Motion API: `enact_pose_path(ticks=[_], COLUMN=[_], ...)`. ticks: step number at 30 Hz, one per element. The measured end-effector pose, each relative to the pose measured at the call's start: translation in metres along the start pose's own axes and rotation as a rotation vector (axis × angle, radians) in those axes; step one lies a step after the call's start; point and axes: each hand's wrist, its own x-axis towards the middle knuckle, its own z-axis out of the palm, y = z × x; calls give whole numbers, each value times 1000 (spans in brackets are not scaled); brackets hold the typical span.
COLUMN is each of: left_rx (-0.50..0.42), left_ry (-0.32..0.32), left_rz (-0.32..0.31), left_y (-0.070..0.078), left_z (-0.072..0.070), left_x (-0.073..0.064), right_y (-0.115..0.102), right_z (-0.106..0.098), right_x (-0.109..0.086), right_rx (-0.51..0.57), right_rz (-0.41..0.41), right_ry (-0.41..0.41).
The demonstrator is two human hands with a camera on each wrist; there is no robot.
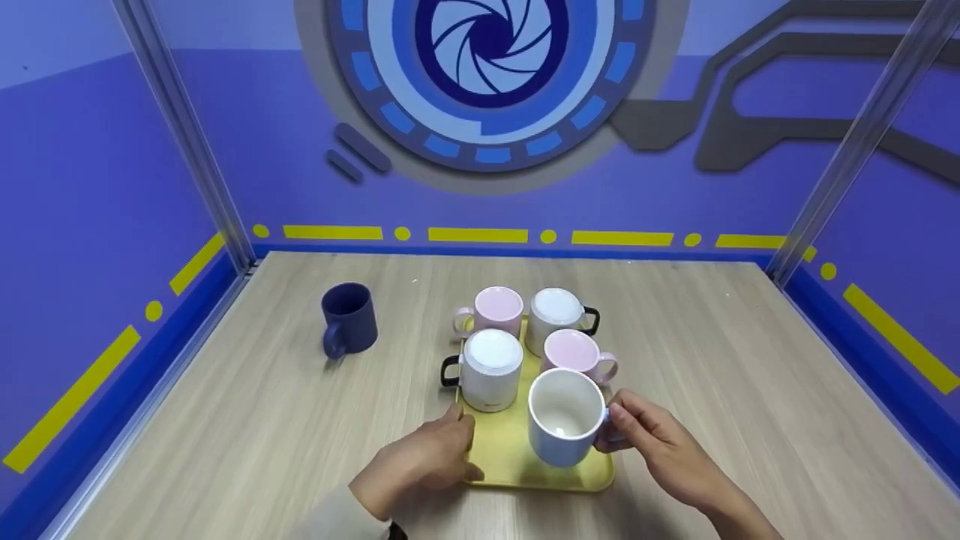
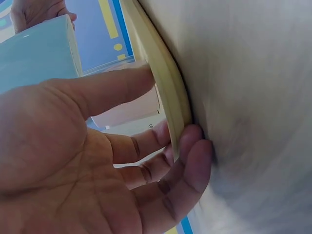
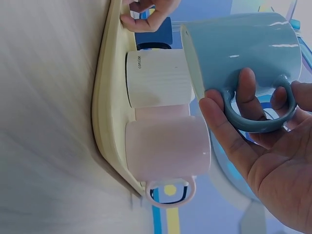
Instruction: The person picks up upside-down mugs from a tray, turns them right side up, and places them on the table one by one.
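My right hand (image 1: 660, 446) holds a light blue mug (image 3: 243, 53) by its handle, fingers through the loop. The mug is tilted, its white inside showing in the head view, and it hangs over the front right of a yellow tray (image 1: 499, 457). At the tray's front left, my left hand (image 1: 431, 454) grips the rim. In the left wrist view its thumb lies on the inner side and its fingertips curl at the outer side. On the tray are two white mugs (image 1: 491, 375) with black handles, bottoms up, and two pink mugs (image 3: 168, 148).
A dark blue mug (image 1: 349, 319) stands upright on the wooden table (image 1: 285, 420), left of the tray, its handle towards me. Blue-purple panels (image 1: 247, 150) enclose the table at the back and both sides, with metal posts at the corners.
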Motion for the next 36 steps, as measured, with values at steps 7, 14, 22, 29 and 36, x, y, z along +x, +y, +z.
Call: enact_pose_path(ticks=[7, 14, 22, 29, 36], left_rx=[26, 1, 4, 14, 9], left_ry=[40, 25, 11, 22, 35], left_rz=[29, 43, 53, 64, 102], left_y=[0, -3, -5, -7, -8], left_z=[2, 1, 0, 1, 1], left_x=[1, 3, 5, 4, 4], right_y=[-1, -3, -5, -9, -10], right_z=[-9, -17, -30, -46, -64], right_x=[-2, -5, -6, -6, -3], right_rx=[10, 10, -10, -31, -72], right_rz=[-57, -33, 2, 94, 117], right_ry=[2, 41, 85, 179, 327])
